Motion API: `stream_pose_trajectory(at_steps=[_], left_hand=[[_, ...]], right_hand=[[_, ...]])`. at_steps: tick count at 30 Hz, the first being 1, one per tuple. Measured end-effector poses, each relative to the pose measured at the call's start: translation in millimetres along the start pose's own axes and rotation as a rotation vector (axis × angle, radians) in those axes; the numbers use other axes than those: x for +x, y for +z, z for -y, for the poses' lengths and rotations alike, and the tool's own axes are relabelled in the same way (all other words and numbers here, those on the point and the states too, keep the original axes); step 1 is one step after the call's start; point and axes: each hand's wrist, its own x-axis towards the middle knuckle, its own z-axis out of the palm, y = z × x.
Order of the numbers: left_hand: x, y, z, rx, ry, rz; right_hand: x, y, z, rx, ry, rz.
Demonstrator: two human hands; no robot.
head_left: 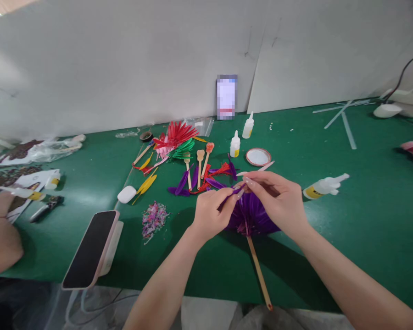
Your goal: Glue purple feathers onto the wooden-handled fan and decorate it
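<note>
A purple feather fan (258,215) with a wooden handle (259,275) lies on the green table, its handle pointing toward me. Above it, my left hand (215,206) pinches a purple feather (232,195) between thumb and fingers. My right hand (278,197) is closed at the feather's other end, thumb and forefinger pressed together. Both hands hide part of the fan. Just beyond them lie loose purple feathers (182,183), red tassels (223,169) and several wooden sticks (200,158). A round white lid (258,156) with a red rim lies behind my right hand.
Glue bottles stand behind (235,145) and lie at right (321,187). Red feathers (179,135), colourful flakes (154,220), a white case (126,194) and a phone (91,250) are on the left. Another person's arm (2,233) rests far left. A phone (226,96) leans on the wall.
</note>
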Motion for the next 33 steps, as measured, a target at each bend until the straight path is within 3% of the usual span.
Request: stream_pose_trajectory(at_steps=[8, 22, 33], left_hand=[[0.4, -0.9, 0.7, -0.006, -0.002, 0.008], [0.1, -0.2, 1.1, -0.009, 0.011, 0.001], [0.1, -1.6, -1.8, -0.049, -0.031, 0.013]], right_hand=[[2.1, -0.3, -1.0, 0.019, 0.028, 0.070], [3.3, -1.6, -1.0, 0.070, 0.081, 0.073], [6.6, -3.9, -8.8, 0.236, 0.163, 0.143]])
